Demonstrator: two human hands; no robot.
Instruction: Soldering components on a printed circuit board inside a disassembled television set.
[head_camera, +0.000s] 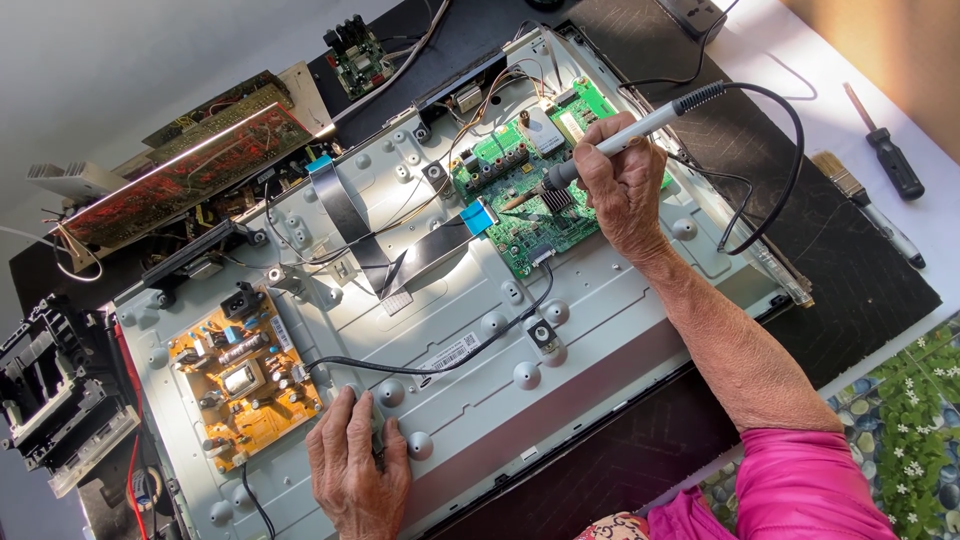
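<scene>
Head view: my right hand (622, 185) grips the soldering iron (640, 125) over the green board (515, 215); my left hand (355, 465) lies spread flat near the panel (470, 390) edge.

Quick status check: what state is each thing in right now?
Right hand: gripping soldering iron, tip on green board.
Left hand: flat on metal panel.
Orange board: mounted, exposed.
Screwdriver: lying unused.
Brush: lying unused.
</scene>
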